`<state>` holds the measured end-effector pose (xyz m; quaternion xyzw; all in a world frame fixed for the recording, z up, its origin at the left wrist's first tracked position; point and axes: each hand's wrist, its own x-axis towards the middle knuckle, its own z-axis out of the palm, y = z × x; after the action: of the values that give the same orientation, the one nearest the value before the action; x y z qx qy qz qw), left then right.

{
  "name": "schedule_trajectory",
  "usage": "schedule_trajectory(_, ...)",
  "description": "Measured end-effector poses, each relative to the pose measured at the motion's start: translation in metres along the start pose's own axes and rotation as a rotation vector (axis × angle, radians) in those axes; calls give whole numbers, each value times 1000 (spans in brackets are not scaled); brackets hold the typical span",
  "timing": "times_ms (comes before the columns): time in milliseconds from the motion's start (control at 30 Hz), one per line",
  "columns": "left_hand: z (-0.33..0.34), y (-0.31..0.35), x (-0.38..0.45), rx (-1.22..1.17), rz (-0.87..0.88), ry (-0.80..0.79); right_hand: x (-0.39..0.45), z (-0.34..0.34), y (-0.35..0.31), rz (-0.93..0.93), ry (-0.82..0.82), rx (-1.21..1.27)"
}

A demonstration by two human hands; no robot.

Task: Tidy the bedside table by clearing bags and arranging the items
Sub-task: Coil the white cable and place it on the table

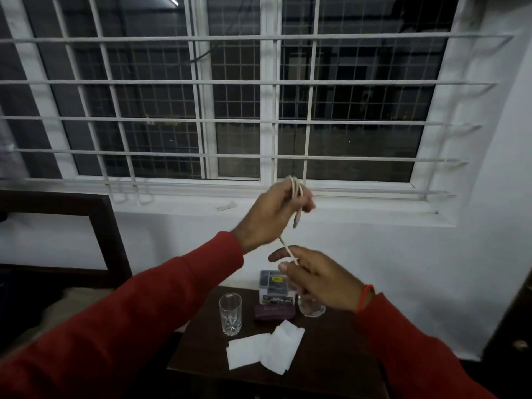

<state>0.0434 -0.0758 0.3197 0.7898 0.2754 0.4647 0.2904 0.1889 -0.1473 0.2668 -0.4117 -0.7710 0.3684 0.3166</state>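
Winding a thin white cable (296, 197) above the dark wooden bedside table (331, 367).

Stretching taut between both raised hands, looped in coils around the left hand's (270, 217) closed fingers, plug end dangling; right hand (319, 277) pinching the lower strand between thumb and fingers. Sitting far below on the table: clear faceted drinking glass (230, 313), white crumpled tissues (264, 349), small maroon case (275, 312), clear plastic box (276, 286).

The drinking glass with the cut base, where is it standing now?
In the head view, the drinking glass stands upright on the left part of the bedside table, left of the dark purple case and behind the white tissues.
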Motion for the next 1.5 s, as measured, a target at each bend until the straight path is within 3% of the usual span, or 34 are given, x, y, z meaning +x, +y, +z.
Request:
schedule_trajectory(67,2,-15,-11,236,13,-147,-4,-21,-12,-25,56,-88)
schedule_trajectory(100,2,-18,-18,205,-63,-222,-5,-33,-15,-55,94,-135)
schedule_trajectory(233,8,-11,-36,-344,-488,-462,-5,-71,-4,-58,318,-264)
schedule_trajectory(333,12,7,-37,-628,-634,-529,-2,-73,7,-99,302,-59)
schedule_trajectory(500,12,17,-26,-1004,-582,-371,9,-39,35,-34,406,139)
schedule_trajectory(600,12,17,-12,-1194,-513,-74,11,-12,49,81,306,65)
schedule_trajectory(667,11,8,-4,-1061,-417,136,8,6,49,95,228,-19)
schedule_trajectory(733,8,-8,-2,-604,-272,202,2,12,38,40,196,-109)
schedule_trajectory(833,8,-25,-19,192,-8,44,-6,-5,14,-50,233,-176)
schedule_trajectory(900,12,-29,-31,332,39,-57,-10,-24,3,-75,275,-237)
schedule_trajectory(967,20,-28,-41,192,-112,-238,-11,-42,-1,-105,334,-321)
schedule_trajectory(1033,30,-20,-49,-162,-391,-395,-11,-56,3,-107,411,-268)
schedule_trajectory(1133,39,-3,-52,-659,-645,-422,-10,-59,16,-118,432,28)
schedule_trajectory(1267,40,8,-50,-931,-701,-489,-12,-44,35,-122,269,520)
schedule_trajectory(1500,41,4,-59,-889,-622,-434,-16,-39,32,-68,323,540)
